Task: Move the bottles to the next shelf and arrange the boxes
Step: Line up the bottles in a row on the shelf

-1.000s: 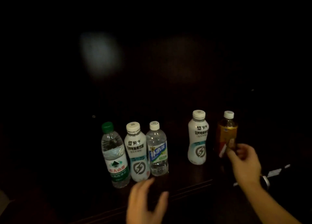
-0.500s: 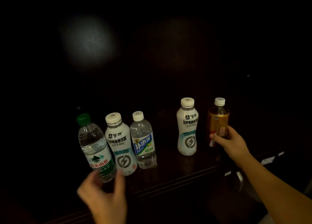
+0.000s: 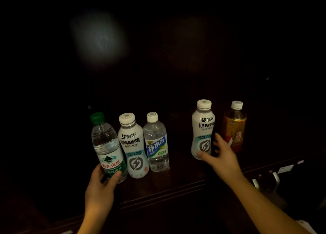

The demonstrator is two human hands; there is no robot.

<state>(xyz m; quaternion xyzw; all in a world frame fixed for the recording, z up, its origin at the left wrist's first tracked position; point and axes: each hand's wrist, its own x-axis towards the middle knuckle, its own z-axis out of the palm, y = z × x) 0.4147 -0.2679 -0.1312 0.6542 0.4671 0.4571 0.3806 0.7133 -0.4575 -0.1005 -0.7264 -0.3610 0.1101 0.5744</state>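
Observation:
Five bottles stand in a row on a dark wooden shelf point(image 3: 167, 186). From the left: a green-capped water bottle point(image 3: 105, 145), a white drink bottle point(image 3: 131, 145), a clear bottle with a blue label point(image 3: 156, 143), then after a gap a second white drink bottle point(image 3: 202, 128) and an amber tea bottle point(image 3: 234, 128). My left hand point(image 3: 100, 186) grips the base of the green-capped bottle, which leans left. My right hand point(image 3: 224, 156) is spread around the second white bottle, thumb on its lower front and fingers between it and the tea bottle. No boxes are visible.
The shelf's back and surroundings are very dark, with a faint light patch on the back panel point(image 3: 98, 39). Below the shelf's front edge on the right are metal handles point(image 3: 275, 179) and small white labels point(image 3: 285, 168).
My left hand has reached up and closed on the green-capped bottle. My right hand has left the tea bottle and moved left to the second white bottle.

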